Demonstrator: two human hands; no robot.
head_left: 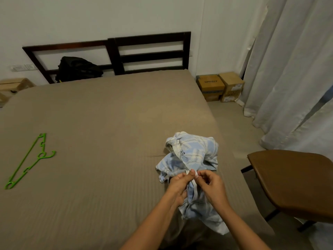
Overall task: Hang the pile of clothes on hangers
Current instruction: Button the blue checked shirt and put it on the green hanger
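Observation:
A crumpled light-blue plaid shirt (193,152) lies on the brown bed (100,123) near its right edge. My left hand (179,186) and my right hand (212,184) both pinch the shirt's white front edge, close together, near the bed's front. Part of the shirt hangs below my hands. A green plastic hanger (29,159) lies flat on the bed far to the left, well apart from both hands.
A dark wooden headboard (115,53) stands against the far wall with a black bag (77,69) in front of it. Cardboard boxes (219,87) sit on the floor right of the bed. A brown chair (292,181) and white curtains (292,69) are on the right.

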